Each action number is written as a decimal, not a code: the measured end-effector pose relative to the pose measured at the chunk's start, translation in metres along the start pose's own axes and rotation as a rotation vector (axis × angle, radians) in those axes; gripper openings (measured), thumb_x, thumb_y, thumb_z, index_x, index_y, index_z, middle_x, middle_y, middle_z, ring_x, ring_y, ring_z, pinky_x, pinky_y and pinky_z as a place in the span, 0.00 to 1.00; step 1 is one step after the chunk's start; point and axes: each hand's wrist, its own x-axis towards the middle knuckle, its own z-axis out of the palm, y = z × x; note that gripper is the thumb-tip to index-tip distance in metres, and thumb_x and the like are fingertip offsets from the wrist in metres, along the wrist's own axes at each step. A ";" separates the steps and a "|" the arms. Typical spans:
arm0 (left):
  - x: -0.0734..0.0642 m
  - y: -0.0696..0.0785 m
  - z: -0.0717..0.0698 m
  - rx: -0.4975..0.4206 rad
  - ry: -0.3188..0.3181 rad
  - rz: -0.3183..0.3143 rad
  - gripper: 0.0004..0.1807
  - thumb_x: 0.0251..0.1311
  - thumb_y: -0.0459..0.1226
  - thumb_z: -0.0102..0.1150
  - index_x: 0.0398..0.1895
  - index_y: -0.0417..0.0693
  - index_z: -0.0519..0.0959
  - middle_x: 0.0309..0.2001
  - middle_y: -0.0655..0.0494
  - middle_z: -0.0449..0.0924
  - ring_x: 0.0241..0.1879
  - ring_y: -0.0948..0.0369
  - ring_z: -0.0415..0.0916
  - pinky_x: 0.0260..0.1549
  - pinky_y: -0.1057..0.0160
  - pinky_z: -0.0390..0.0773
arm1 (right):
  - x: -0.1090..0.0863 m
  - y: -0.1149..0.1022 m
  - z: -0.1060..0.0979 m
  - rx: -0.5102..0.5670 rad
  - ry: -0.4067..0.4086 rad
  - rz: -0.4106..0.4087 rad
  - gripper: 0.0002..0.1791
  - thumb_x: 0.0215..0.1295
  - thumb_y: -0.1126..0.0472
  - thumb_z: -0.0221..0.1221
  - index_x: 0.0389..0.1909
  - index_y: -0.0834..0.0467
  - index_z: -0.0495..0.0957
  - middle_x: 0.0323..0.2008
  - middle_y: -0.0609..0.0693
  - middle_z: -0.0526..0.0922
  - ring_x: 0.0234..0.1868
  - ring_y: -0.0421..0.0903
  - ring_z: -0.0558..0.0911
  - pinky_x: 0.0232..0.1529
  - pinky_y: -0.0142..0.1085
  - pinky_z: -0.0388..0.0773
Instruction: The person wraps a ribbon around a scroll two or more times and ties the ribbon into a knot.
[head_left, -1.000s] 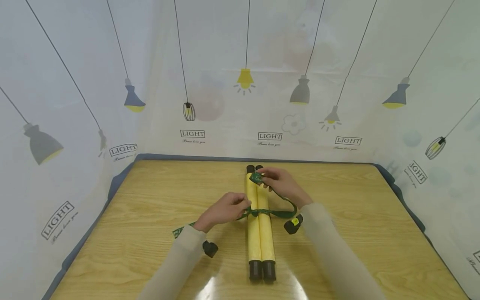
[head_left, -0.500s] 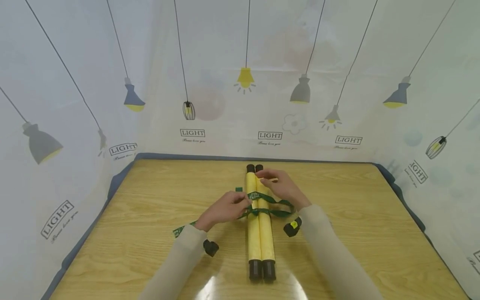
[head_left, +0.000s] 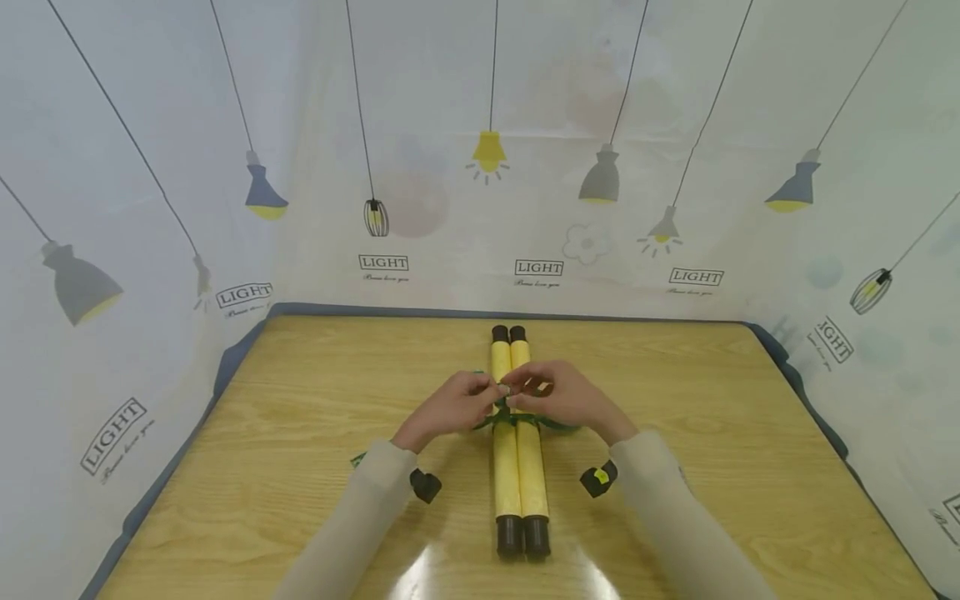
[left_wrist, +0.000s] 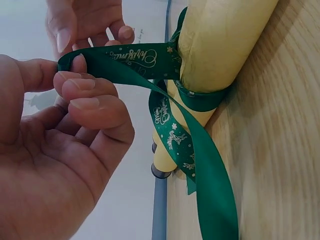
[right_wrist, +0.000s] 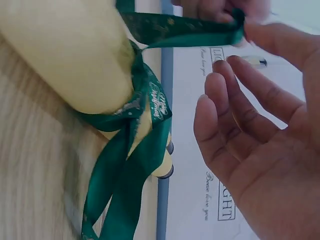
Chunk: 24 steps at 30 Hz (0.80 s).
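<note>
Green ribbon (left_wrist: 212, 175) with pale printed lettering; its left tail reached the tabletop (head_left: 300, 400) near the left sleeve (head_left: 360, 508). Left hand (head_left: 453, 404): thumb and a fingertip pinched a folded length, raised clear of the tabletop; remaining fingers were curled. Judged: this pinch needed to be firm and close to the wrap, or the fold could slip open.

Centre: 2 yellow rolls (head_left: 507, 475) with dark end caps (head_left: 510, 537) lay side by side on the tabletop, touching, pointing away from the person. Ribbon ran around them near mid-length. Judged: wrap had to be snug and square, since a sideways tug could have shifted the pair.

Right hand (head_left: 566, 396): fingers bent and spread apart from the thumb, no grip seen; its thumb tip met or nearly met the fold, contact unclear. A green length ran slack to the right of the rolls. Judged: best handled by drawing that slack out flat, printed face outward, untwisted, with short pulls and the 2 hands moving evenly.
</note>
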 end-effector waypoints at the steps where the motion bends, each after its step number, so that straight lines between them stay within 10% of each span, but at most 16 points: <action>1: 0.000 0.001 0.000 0.002 0.005 0.005 0.23 0.79 0.49 0.47 0.38 0.39 0.80 0.16 0.60 0.63 0.15 0.62 0.56 0.19 0.64 0.63 | -0.001 -0.001 0.002 -0.015 -0.001 -0.003 0.17 0.69 0.50 0.67 0.55 0.49 0.84 0.43 0.46 0.86 0.42 0.45 0.83 0.39 0.36 0.82; 24: 0.005 -0.008 -0.013 0.067 0.048 -0.003 0.30 0.75 0.62 0.47 0.41 0.46 0.86 0.21 0.52 0.74 0.19 0.57 0.68 0.23 0.62 0.70 | -0.001 -0.002 0.019 -0.147 0.176 -0.077 0.06 0.72 0.56 0.64 0.44 0.50 0.88 0.37 0.43 0.89 0.37 0.38 0.84 0.38 0.32 0.82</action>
